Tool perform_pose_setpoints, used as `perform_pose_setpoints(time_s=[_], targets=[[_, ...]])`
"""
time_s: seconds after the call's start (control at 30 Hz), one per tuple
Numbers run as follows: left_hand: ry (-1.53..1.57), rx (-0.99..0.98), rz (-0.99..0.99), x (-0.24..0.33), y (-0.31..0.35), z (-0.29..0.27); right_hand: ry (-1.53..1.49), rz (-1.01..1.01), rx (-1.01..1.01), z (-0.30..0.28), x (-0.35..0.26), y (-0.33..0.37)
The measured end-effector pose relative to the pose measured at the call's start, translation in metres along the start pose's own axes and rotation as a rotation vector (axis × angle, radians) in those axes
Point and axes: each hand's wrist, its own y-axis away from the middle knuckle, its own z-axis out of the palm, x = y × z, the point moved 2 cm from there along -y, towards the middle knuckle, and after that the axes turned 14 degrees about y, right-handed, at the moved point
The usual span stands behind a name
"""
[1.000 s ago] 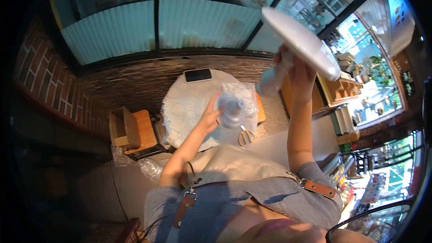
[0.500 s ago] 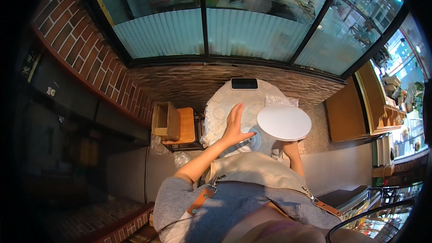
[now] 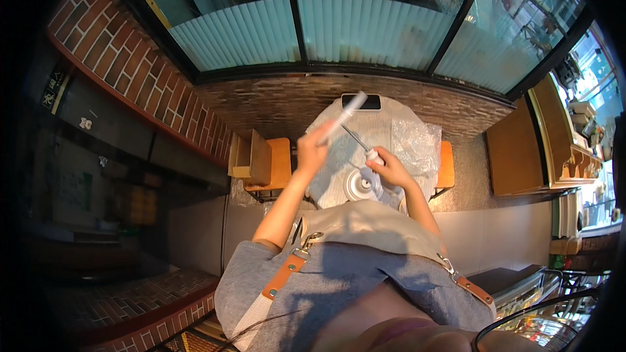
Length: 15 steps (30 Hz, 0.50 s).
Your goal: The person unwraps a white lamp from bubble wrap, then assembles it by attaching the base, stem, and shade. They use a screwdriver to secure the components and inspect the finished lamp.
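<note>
My left hand (image 3: pixel 314 148) grips a thin white round plate (image 3: pixel 352 108), tilted so that it shows nearly edge-on above the table. In my right hand (image 3: pixel 391 169) is a slim grey metal rod with a white end (image 3: pixel 356 137), its free tip pointing up and left toward the plate. Whether the tip touches the plate I cannot tell. Just below my right hand, a white round base (image 3: pixel 358 185) rests on the table close to my apron. Part of the base's right side is hidden by something pale near my right hand.
The round table (image 3: pixel 325 132) has a pale cloth. A dark-screened device (image 3: pixel 370 102) lies at its far edge, and clear bubble wrap (image 3: pixel 417 146) at its right. A cardboard box (image 3: pixel 259 158) sits by an orange stool (image 3: pixel 281 156) on the left; another stool (image 3: pixel 447 164) stands right.
The plate has passed from my right hand to my left and turned from nearly flat to edge-on. My right hand has come to the table's middle and now holds the rod.
</note>
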Motion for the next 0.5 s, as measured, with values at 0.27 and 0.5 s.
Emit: perform_pose_setpoints(time_s=[0.27, 0.5], targets=[[-0.078, 0.537, -0.228, 0.004, 0.002, -0.063, 0.529, -0.023, 0.082, 0.012, 0.042, -0.057], [0.035, 0.538, -0.293, 0.002, 0.033, -0.054, 0.337, -0.011, 0.341, 0.029, 0.077, -0.076]])
